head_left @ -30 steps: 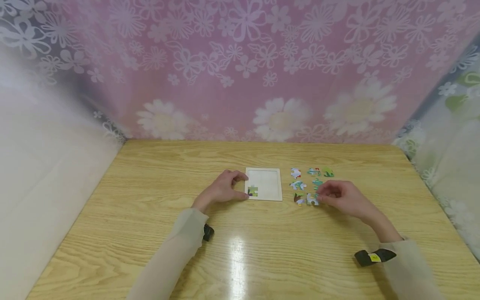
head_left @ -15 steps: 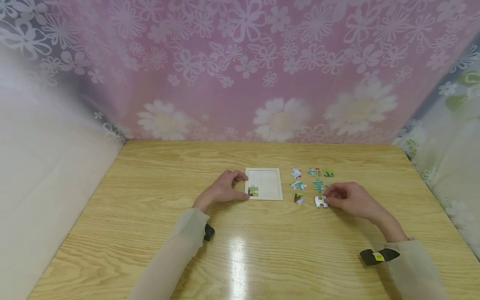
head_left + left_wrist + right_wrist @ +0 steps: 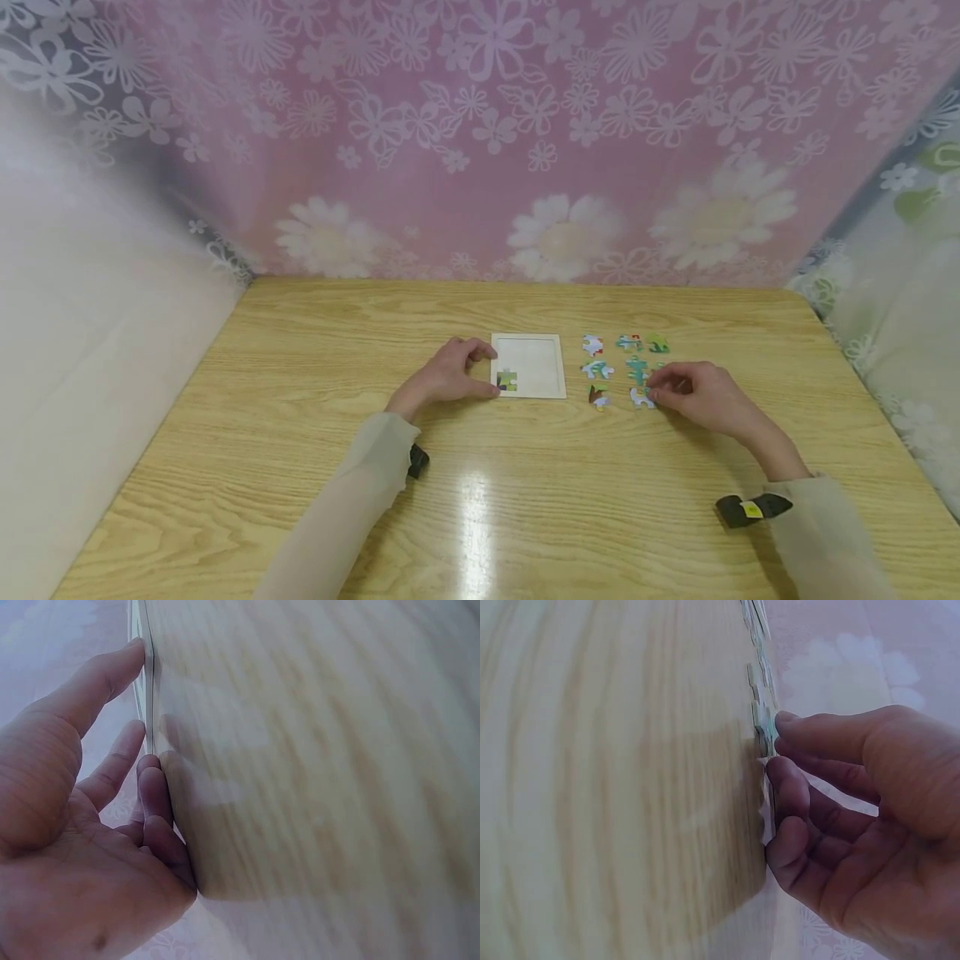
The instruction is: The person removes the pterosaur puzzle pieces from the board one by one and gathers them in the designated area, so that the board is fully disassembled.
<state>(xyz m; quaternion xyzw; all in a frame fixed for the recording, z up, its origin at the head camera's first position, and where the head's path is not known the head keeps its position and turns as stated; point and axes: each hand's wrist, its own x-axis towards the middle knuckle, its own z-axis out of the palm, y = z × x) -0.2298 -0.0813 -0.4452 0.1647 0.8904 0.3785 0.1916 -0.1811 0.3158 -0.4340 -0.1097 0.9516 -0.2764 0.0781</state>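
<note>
In the head view a square, light puzzle frame (image 3: 562,367) lies on the table. One green and dark puzzle piece (image 3: 507,382) sits in its lower left corner. My left hand (image 3: 450,372) rests at the frame's left side, thumb at the lower corner and a finger higher up. The left wrist view shows thumb and finger touching the frame's edge (image 3: 148,682). My right hand (image 3: 697,393) pinches a pale lilac puzzle piece (image 3: 640,398) on the table between thumb and fingers. That hand partly covers another piece behind it.
Right of the frame lie several loose pieces: a brown one (image 3: 597,397), a teal one (image 3: 637,368), a white and teal one (image 3: 597,369), a lilac and red one (image 3: 592,343) and a green one (image 3: 658,342). A floral curtain (image 3: 480,167) hangs behind the wooden table (image 3: 337,333).
My right hand has slid the lilac piece right, away from the brown one, then slightly back from the near edge; its orientation looks altered. The left hand and frame have stayed put.
</note>
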